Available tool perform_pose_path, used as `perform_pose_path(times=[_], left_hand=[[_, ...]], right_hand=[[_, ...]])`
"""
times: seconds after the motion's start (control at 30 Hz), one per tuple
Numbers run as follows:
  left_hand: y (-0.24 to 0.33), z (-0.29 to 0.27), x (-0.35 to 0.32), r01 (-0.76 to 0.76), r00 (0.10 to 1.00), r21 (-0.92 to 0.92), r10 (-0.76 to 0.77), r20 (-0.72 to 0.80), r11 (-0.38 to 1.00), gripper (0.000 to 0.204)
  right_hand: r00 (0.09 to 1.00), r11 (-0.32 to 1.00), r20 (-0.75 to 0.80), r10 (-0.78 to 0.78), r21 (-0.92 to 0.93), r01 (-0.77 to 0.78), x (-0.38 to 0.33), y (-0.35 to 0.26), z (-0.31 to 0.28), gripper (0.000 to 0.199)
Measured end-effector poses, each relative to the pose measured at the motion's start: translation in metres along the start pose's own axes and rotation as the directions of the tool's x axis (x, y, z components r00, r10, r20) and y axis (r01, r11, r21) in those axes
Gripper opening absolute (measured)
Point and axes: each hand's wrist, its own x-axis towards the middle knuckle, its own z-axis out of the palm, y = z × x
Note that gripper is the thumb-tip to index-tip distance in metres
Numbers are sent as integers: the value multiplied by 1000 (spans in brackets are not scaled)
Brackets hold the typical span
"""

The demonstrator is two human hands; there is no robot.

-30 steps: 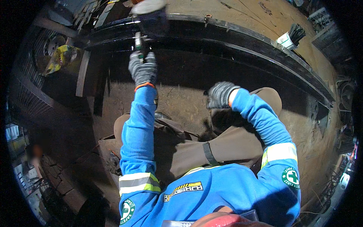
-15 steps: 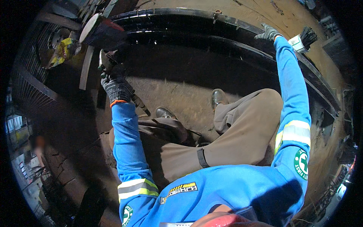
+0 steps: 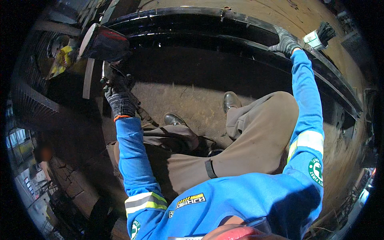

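Note:
My left hand (image 3: 120, 102), in a grey knitted glove with an orange cuff, is closed around a dark tool (image 3: 116, 76) with a pale metal edge. Shadow hides the tool's exact kind; a dark cable-like length (image 3: 147, 117) hangs beside the wrist. Just beyond it is a dark, rounded object (image 3: 106, 43) with a pale face and a red patch; whether it touches the tool, I cannot tell. To the right, my gloved right hand (image 3: 286, 43) lies on the long black metal beam (image 3: 180, 28), thumb apart from the outstretched fingers.
A white packet (image 3: 314, 40) of thin dark rods lies beyond the beam by my right hand. At left are a yellow crumpled bag (image 3: 62, 61), a flat metal strip (image 3: 89, 78) and dark grating (image 3: 38, 94). My shoes (image 3: 231, 101) rest on the brown ground inside the beam.
My right hand has come down onto the beam, more of its back now showing. My left hand, with the tool, has shifted slightly nearer to me. The view has moved a little.

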Motion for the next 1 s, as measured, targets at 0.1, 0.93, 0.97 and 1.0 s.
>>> perform_pose_path(times=[0.1, 0.93, 0.97, 1.0], left_hand=[[-21, 2, -4, -70, 997, -80, 69, -25, 994, 24], [-23, 37, 1, 102, 994, -636, -103, 36, 765, 44], [-27, 40, 1, 100, 994, -654, -111, 24, 750, 42], [-25, 39, 1, 97, 993, -670, -119, 13, 736, 40]], right_hand=[[994, 999, 106, 34, -29, -31, 7, -14, -5, 107], [880, 978, -450, 151, -65, -200, -67, -39, 131, 99], [864, 980, -485, 137, -61, -190, -69, -38, 138, 99], [847, 983, -518, 123, -55, -176, -70, -40, 143, 99]])
